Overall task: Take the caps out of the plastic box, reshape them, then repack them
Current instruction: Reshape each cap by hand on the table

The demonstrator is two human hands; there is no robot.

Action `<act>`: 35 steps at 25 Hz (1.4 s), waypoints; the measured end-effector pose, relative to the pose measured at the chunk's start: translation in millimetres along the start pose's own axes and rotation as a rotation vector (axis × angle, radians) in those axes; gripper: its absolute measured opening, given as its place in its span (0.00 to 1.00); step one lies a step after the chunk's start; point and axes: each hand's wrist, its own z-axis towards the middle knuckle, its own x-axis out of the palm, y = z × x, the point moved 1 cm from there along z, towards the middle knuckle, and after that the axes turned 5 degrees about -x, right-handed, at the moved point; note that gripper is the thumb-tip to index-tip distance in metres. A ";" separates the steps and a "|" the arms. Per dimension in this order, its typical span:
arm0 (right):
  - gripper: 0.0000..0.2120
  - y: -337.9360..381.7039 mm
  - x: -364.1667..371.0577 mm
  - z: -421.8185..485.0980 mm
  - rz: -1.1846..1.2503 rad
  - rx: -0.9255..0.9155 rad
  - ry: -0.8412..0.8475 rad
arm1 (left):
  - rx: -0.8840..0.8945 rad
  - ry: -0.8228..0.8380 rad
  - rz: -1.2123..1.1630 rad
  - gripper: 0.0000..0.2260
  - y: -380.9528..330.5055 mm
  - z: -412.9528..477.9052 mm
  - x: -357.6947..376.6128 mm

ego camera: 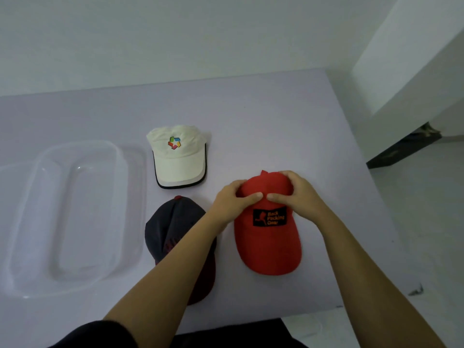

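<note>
Both hands meet on the crown of the red cap [268, 237], which lies on the pale lilac tabletop [276, 116] right of centre, its brim pointing toward the person. The left hand [232, 200] curls over the crown's left side and the right hand [292, 193] over its right side; each is closed on the red fabric, thumbs pressed down on top and almost touching at the middle. The fingers wrap around the far side of the crown, so how deep they dig in cannot be made out. A black patch with orange lettering sits on the cap's front just below the thumbs; the words are blurred.

Just left of the red cap lies the dark cap [173, 229], with a red button on top and a dark red brim. The left forearm crosses over it and hides much of its front and brim. Beyond both, farther from the person, the white cap [179, 159] rests apart from the hands, brim toward the person, with a multicoloured logo on its front and a dark edge to the brim.

The clear plastic box [75, 277] stands at the left of the tabletop, well apart from the hands; its left edge is cut off by the frame, and its transparent walls are hard to trace against the surface.
</note>
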 end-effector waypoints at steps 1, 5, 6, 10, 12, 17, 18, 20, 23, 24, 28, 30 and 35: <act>0.24 -0.5 -0.8 -0.8 0.010 -0.013 -0.004 | 0.000 0.021 -0.032 0.14 -2.6 0.8 -0.9; 0.19 -5.5 -3.6 -5.0 0.042 -0.064 0.019 | -0.010 0.144 -0.087 0.06 -12.3 -5.0 2.6; 0.19 -6.3 -3.6 -5.7 0.060 -0.075 0.027 | -0.004 0.156 -0.094 0.06 -12.1 -4.9 3.5; 0.21 -11.7 -5.6 -7.4 0.233 -0.094 0.051 | 0.085 0.129 -0.178 0.08 -12.6 -5.3 3.9; 0.25 -16.8 -4.8 -6.5 0.256 -0.049 0.114 | 0.144 0.137 -0.189 0.08 -12.0 -5.9 5.3; 0.39 -25.1 1.0 -2.1 0.182 0.097 0.262 | 0.214 0.117 -0.156 0.07 -14.1 -4.5 5.3; 0.41 -27.8 2.5 -0.6 0.175 0.103 0.234 | 0.200 0.101 -0.140 0.07 -13.4 -2.5 4.7; 0.48 -33.1 5.5 1.1 0.158 0.123 0.139 | 0.144 0.049 -0.066 0.06 -7.5 2.5 2.7; 0.42 -40.9 7.6 3.3 0.245 0.165 -0.009 | 0.024 0.014 0.015 0.09 4.7 7.4 1.1; 0.36 -41.6 8.7 3.8 0.306 0.185 -0.044 | -0.026 0.042 -0.017 0.10 7.3 7.7 2.4; 0.22 -37.7 12.1 5.0 0.407 0.203 -0.124 | -0.071 0.166 -0.035 0.25 15.1 11.7 6.2; 0.24 -35.1 11.5 5.2 0.389 0.165 -0.160 | -0.030 0.108 0.073 0.28 14.8 13.5 3.9; 0.26 -34.5 10.7 10.9 0.212 0.101 -0.160 | 0.039 -0.066 0.209 0.22 19.7 14.8 -1.7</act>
